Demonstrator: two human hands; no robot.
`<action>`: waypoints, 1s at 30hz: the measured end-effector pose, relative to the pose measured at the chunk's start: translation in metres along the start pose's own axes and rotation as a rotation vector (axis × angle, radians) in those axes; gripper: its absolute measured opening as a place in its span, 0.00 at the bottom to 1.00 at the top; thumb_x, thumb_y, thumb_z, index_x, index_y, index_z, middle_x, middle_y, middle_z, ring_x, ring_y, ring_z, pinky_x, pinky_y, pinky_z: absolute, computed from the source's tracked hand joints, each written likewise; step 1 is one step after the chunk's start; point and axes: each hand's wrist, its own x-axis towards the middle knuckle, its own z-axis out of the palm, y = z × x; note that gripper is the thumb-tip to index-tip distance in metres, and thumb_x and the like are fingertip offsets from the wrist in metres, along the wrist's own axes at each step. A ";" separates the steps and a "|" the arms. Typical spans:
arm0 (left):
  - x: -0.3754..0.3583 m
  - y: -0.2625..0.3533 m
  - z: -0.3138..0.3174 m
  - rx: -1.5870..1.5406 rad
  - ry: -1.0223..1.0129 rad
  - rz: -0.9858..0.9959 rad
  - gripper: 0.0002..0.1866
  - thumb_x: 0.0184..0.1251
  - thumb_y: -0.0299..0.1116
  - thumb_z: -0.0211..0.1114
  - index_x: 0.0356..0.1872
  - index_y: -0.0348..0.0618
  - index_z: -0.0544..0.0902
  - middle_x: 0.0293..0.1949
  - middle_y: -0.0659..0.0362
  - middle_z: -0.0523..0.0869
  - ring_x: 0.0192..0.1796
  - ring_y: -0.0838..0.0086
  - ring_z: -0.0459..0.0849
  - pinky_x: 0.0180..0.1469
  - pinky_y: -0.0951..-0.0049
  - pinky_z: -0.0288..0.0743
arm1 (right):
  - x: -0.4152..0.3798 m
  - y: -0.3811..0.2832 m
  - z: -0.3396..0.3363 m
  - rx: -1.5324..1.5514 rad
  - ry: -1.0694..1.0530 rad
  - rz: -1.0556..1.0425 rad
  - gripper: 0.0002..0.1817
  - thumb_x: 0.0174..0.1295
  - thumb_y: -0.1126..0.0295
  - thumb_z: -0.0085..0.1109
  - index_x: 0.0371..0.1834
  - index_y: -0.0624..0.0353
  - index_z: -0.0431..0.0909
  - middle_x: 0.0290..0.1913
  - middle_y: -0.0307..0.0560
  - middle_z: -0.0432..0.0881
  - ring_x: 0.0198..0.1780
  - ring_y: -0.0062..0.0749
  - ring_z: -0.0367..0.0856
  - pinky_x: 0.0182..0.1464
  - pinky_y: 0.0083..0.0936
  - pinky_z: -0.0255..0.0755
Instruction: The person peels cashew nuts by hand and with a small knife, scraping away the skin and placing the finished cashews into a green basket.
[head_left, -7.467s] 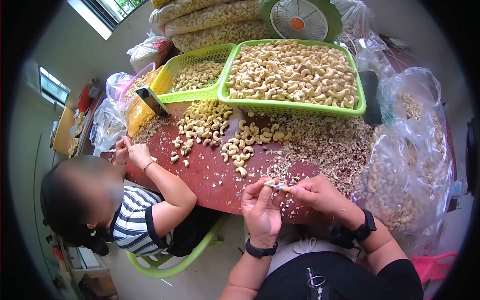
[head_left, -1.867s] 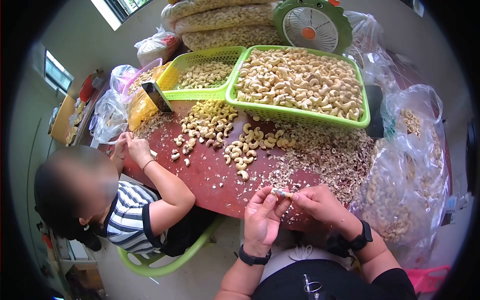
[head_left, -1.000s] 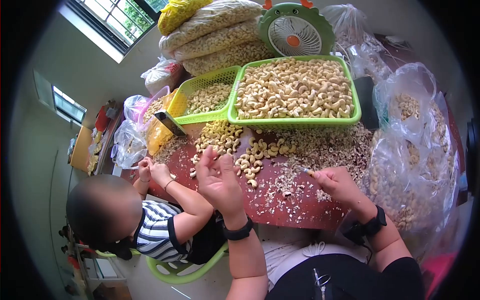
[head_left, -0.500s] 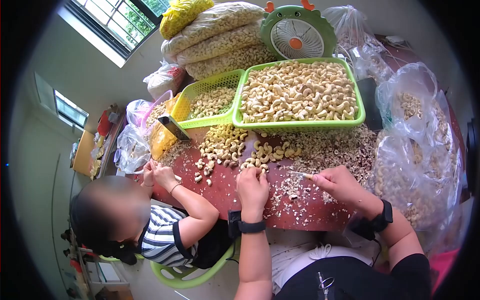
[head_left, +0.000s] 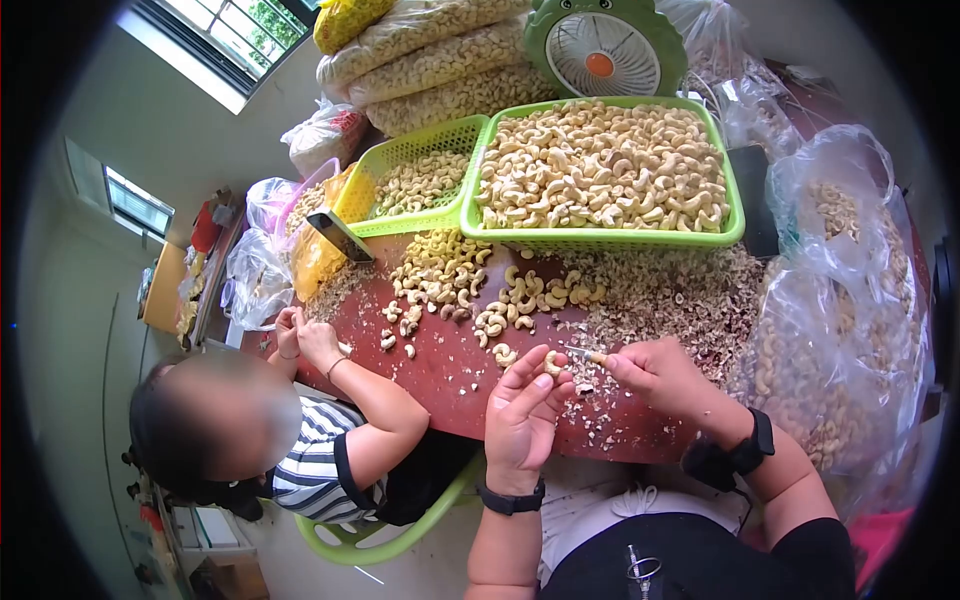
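Observation:
My left hand (head_left: pixel 522 418) is turned palm up over the red table (head_left: pixel 440 385), holding a cashew (head_left: pixel 553 364) between thumb and fingertips. In my right hand (head_left: pixel 660 374) is a small knife (head_left: pixel 585 353), its blade pointing left towards that cashew. The blade and the cashew are close together; whether they touch I cannot tell. Just beyond my hands lie loose cashews (head_left: pixel 525 295), with a larger pile (head_left: pixel 440 270) to their left. Shell scraps (head_left: pixel 690 300) cover the table ahead of my right hand.
A large green basket (head_left: pixel 600 238) full of cashews stands at the back, a smaller green basket (head_left: pixel 415 222) beside it. Plastic bags (head_left: pixel 835 300) lie at the right. On the left a seated person (head_left: pixel 330 450) works near a propped phone (head_left: pixel 340 235). A fan (head_left: pixel 603 55) stands behind.
My left hand has risen from the loose cashews, moved slightly right and turned palm up with a cashew. My right hand has shifted slightly left with the knife. The view has shifted a little.

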 end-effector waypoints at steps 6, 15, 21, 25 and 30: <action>-0.002 -0.011 0.003 0.236 -0.005 0.127 0.18 0.55 0.16 0.55 0.49 0.35 0.72 0.40 0.52 0.78 0.38 0.71 0.80 0.43 0.73 0.78 | -0.002 0.006 -0.001 -0.008 0.028 -0.004 0.21 0.59 0.58 0.48 0.16 0.64 0.71 0.12 0.47 0.66 0.15 0.27 0.61 0.20 0.26 0.59; -0.006 -0.013 0.009 0.124 0.008 0.113 0.18 0.56 0.16 0.55 0.50 0.35 0.70 0.41 0.53 0.78 0.42 0.69 0.79 0.47 0.70 0.75 | -0.004 0.004 0.003 0.048 -0.026 -0.019 0.22 0.60 0.56 0.49 0.17 0.63 0.72 0.11 0.45 0.66 0.15 0.23 0.61 0.20 0.25 0.58; -0.007 -0.019 0.013 -0.054 0.014 0.087 0.17 0.56 0.18 0.56 0.49 0.38 0.70 0.41 0.53 0.78 0.44 0.66 0.79 0.47 0.66 0.76 | -0.008 -0.003 0.008 0.096 -0.114 0.026 0.20 0.60 0.57 0.50 0.21 0.63 0.76 0.11 0.41 0.69 0.15 0.19 0.64 0.19 0.21 0.60; -0.007 -0.021 0.014 -0.060 -0.006 0.082 0.16 0.56 0.19 0.57 0.48 0.39 0.70 0.41 0.53 0.78 0.45 0.65 0.78 0.47 0.64 0.76 | -0.009 -0.005 0.008 0.191 -0.144 0.080 0.19 0.61 0.57 0.49 0.25 0.62 0.78 0.12 0.40 0.72 0.17 0.18 0.70 0.20 0.20 0.64; -0.008 -0.019 0.015 -0.074 -0.010 0.074 0.15 0.57 0.20 0.57 0.46 0.39 0.71 0.41 0.52 0.78 0.47 0.65 0.77 0.47 0.63 0.76 | -0.008 -0.004 0.007 0.152 -0.157 0.083 0.19 0.61 0.57 0.49 0.26 0.63 0.78 0.13 0.41 0.72 0.17 0.19 0.71 0.20 0.20 0.65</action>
